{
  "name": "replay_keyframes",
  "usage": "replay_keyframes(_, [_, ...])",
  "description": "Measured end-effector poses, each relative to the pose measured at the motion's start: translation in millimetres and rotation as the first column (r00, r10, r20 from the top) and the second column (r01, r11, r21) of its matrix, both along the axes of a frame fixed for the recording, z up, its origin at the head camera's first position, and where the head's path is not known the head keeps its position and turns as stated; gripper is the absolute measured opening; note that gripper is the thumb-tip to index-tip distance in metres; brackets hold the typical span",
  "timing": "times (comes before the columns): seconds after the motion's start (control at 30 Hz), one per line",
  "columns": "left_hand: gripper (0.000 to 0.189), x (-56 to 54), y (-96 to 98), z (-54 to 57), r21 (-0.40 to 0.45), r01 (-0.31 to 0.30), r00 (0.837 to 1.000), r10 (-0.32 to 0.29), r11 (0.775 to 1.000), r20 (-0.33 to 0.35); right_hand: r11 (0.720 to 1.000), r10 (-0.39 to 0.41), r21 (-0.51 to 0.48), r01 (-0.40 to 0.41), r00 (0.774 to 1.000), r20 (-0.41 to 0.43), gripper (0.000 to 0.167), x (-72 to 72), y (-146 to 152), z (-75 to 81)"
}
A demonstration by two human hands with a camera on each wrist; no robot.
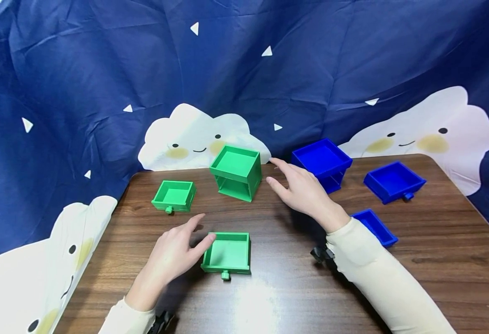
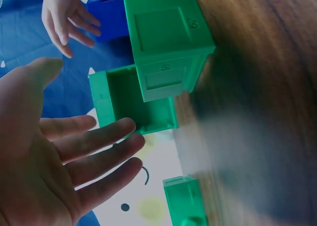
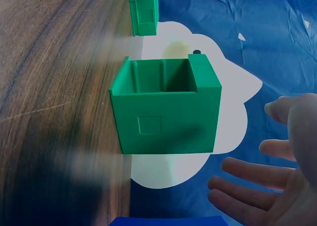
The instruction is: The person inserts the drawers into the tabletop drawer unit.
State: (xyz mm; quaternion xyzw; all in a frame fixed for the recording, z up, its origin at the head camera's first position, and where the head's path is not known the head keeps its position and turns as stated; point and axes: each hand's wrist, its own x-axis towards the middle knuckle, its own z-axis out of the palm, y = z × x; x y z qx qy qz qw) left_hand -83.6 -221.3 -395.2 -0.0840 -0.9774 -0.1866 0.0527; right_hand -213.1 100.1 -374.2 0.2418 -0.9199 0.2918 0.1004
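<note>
My left hand [image 1: 171,253] hovers over the table beside a green drawer [image 1: 229,253] with a small round knob, its fingers extended and holding nothing. In the head view its thumb overlaps that drawer's left edge; whether they touch I cannot tell. To the right of the green cabinet [image 1: 250,178], my right hand [image 1: 302,188] reaches out with fingers spread and nothing in it. The cabinet has a tray-like top and an open front; in the right wrist view its side wall [image 3: 168,122] faces the camera, apart from the fingers. Behind the right hand stands a blue cabinet [image 1: 323,160], partly hidden.
Another green drawer [image 1: 174,194] sits at the table's back left. On the right lie a blue drawer [image 1: 396,181] with a knob and a second blue drawer [image 1: 375,226], partly covered by the right sleeve. A dark blue curtain [image 1: 236,60] with clouds hangs behind the wooden table [image 1: 286,297].
</note>
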Motion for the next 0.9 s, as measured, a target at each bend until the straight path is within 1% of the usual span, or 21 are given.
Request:
replay_keyframes(0.23, [0.060,7.8,-4.1,-4.3,0.023,-0.019,1.000,0.019,1.000,0.021,1.000,0.009,-0.003,-0.009,0.999,0.040,0.059,-2.1,-7.3,-4.1])
replay_keyframes(0.4, [0.058,13.5,-6.7,-6.1,0.015,-0.036,0.998,0.035,0.999,0.058,1.000,0.012,0.003,-0.012,0.998,0.058,0.059,-6.8,-12.5,-8.7])
replay_keyframes(0.5, [0.057,15.0,-7.6,-7.5,0.012,-0.041,0.997,0.041,0.999,0.071,1.000,0.018,0.004,-0.018,0.998,0.064,0.059,-9.3,-14.9,-10.1])
replay_keyframes(0.73, [0.047,18.6,-12.8,-9.0,0.015,-0.058,0.998,0.058,0.998,0.036,1.000,0.021,-0.007,-0.020,0.996,0.092,0.059,-13.0,-22.0,-11.0])
replay_keyframes(0.9, [0.039,22.9,-14.6,-8.2,0.026,-0.050,0.998,0.049,0.998,0.035,1.000,0.013,-0.012,-0.012,0.995,0.098,0.058,-16.5,-26.2,-13.7])
